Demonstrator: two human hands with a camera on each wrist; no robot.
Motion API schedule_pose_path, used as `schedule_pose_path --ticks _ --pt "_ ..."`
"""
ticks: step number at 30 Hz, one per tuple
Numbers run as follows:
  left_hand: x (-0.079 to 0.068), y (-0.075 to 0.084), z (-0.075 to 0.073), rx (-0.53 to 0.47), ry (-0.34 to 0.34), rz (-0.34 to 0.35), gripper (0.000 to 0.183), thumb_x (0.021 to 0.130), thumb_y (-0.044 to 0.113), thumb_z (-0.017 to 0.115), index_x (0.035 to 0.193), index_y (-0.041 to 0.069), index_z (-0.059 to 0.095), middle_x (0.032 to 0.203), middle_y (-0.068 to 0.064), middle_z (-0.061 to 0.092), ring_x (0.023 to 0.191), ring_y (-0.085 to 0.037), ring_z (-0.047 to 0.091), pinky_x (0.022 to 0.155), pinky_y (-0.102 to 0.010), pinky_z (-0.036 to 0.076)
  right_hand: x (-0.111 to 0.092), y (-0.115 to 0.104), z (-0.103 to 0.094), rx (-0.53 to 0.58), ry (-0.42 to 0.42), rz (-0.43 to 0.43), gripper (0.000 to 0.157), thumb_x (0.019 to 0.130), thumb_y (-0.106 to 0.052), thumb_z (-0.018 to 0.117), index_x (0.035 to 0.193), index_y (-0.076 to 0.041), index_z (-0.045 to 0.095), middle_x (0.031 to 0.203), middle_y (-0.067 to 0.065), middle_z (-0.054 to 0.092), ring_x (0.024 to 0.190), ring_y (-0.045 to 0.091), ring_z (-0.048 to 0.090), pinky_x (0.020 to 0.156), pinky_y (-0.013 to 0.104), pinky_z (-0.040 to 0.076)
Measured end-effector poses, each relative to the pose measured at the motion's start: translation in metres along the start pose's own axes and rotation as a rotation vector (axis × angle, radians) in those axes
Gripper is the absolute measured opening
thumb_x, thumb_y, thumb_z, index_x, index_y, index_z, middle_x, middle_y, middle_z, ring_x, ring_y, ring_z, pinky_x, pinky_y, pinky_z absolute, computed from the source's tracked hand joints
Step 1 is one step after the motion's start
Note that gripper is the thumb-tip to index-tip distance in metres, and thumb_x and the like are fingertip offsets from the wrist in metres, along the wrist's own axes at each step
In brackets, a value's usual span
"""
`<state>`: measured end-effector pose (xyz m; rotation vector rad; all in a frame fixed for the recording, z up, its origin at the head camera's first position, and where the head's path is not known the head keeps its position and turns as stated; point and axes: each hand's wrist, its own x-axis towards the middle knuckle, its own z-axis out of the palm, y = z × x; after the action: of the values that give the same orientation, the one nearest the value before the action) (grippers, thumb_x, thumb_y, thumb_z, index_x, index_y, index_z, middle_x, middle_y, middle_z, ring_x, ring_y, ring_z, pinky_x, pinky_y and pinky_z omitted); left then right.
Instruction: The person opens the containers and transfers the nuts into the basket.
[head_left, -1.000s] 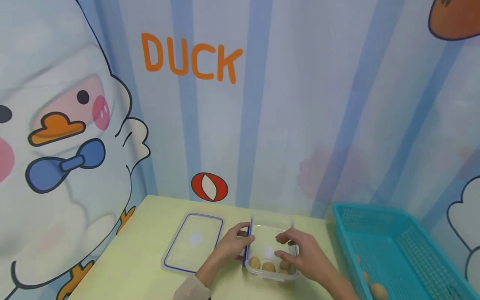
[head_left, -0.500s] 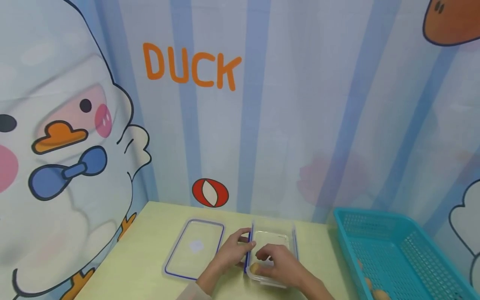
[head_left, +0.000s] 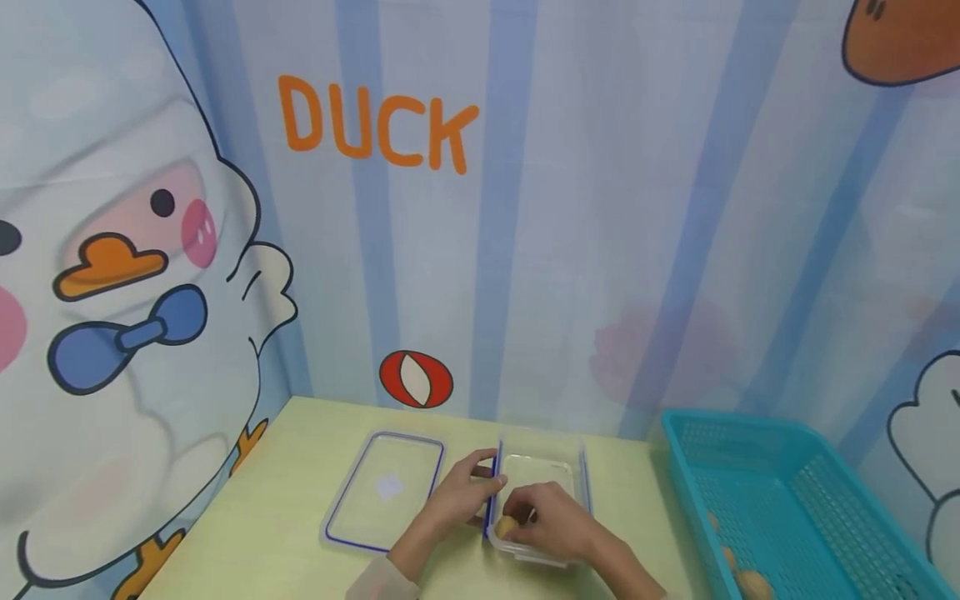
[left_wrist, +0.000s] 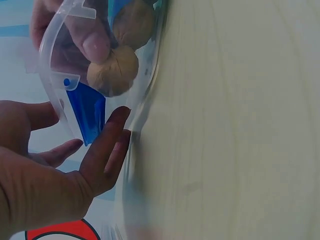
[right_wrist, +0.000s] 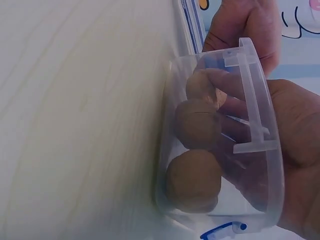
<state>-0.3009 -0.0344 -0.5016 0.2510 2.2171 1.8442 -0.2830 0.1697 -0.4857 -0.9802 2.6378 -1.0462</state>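
Note:
A clear plastic food box [head_left: 538, 558] with blue side clips stands on the table, several walnuts along its near end. My left hand [head_left: 457, 497] holds its left wall, thumb at the rim and fingers along the outside. My right hand [head_left: 555, 521] reaches inside and pinches a walnut [head_left: 506, 527] in the near left corner. Through the wall in the left wrist view, the right thumb presses that walnut [left_wrist: 114, 71]. More walnuts [right_wrist: 194, 180] sit beside it in the right wrist view; from the head they are hidden under the right hand.
The box's clear lid [head_left: 386, 492] with a blue seal lies flat to the left. A turquoise plastic basket [head_left: 682, 467] stands at the right, with several walnuts [head_left: 752, 583] along its near left side. A printed duck curtain [head_left: 555, 250] hangs behind the table.
My right hand has moved left and down inside the box, from above its right side to the near left corner, and now pinches the walnut there. The left hand stays at the wall.

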Motion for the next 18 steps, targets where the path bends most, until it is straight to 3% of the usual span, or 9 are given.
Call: schedule_pose_path --ticks 9,18 --pt "0.002 0.0 0.0 -0.011 0.002 0.01 0.06 0.105 0.023 0.068 0.158 0.007 0.045 0.141 -0.028 0.055 0.113 -0.042 0.066 0.07 -0.053 0.064 -0.024 -0.015 -0.033 -0.089 0.1 -0.03 0.017 0.093 -0.02 0.084 0.107 -0.013 0.076 0.1 -0.01 0.072 0.092 0.01 0.068 0.083 0.04 0.062" --pt "0.002 0.0 0.001 -0.027 0.001 -0.001 0.06 0.105 0.021 0.068 0.158 0.006 0.045 0.142 -0.028 0.053 0.113 -0.043 0.065 0.071 -0.054 0.064 -0.078 -0.031 -0.082 -0.184 0.3 -0.009 0.024 0.093 -0.021 0.084 0.114 -0.017 0.074 0.106 -0.013 0.068 0.093 0.008 0.069 0.081 0.029 0.061"
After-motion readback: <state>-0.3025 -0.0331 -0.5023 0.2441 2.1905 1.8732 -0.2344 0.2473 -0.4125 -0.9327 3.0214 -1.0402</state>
